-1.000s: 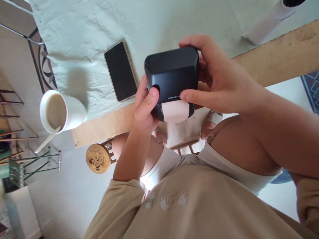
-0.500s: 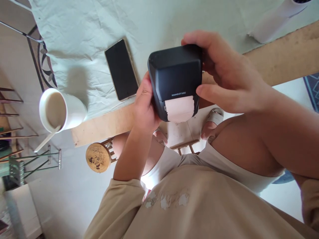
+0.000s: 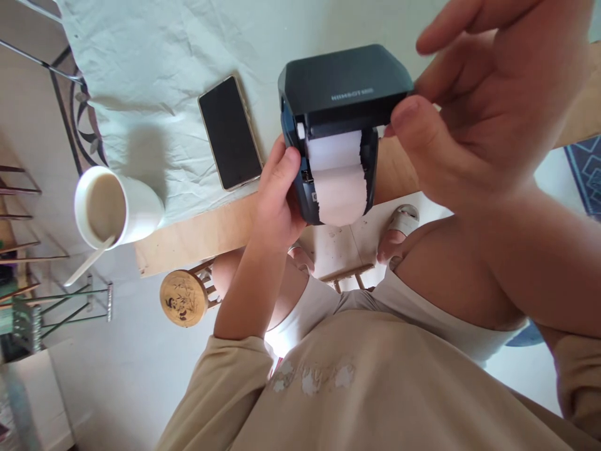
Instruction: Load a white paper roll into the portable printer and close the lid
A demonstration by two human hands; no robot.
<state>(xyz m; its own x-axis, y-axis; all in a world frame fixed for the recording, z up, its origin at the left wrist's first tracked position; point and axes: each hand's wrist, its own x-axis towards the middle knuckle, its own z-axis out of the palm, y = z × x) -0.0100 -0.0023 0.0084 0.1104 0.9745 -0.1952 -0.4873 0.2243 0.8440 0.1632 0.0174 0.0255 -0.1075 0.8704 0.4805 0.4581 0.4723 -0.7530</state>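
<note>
A dark label printer (image 3: 347, 81) is held above the table's front edge, its lid raised at the front. From the gap under the lid a strip of white label paper (image 3: 340, 188) hangs out over the body. My left hand (image 3: 279, 200) grips the printer's left side, thumb along the edge. On the other side, my right hand (image 3: 493, 106) has its fingers spread, with the thumb and fingertips beside the lid's right corner. Whether they touch the lid I cannot tell. The inside of the printer is mostly hidden by the lid and paper.
A smartphone (image 3: 230, 133) lies screen up on the pale tablecloth (image 3: 188, 44). At the table's left edge stands a white cup (image 3: 141, 207) of milky drink with a stirrer (image 3: 91, 262). Below, a small wooden stool (image 3: 184, 298) is on the floor.
The printer's lid has swung up, exposing more of the paper strip. My right hand has moved up and right, its fingers spreading off the printer's side. My left hand keeps its grip.
</note>
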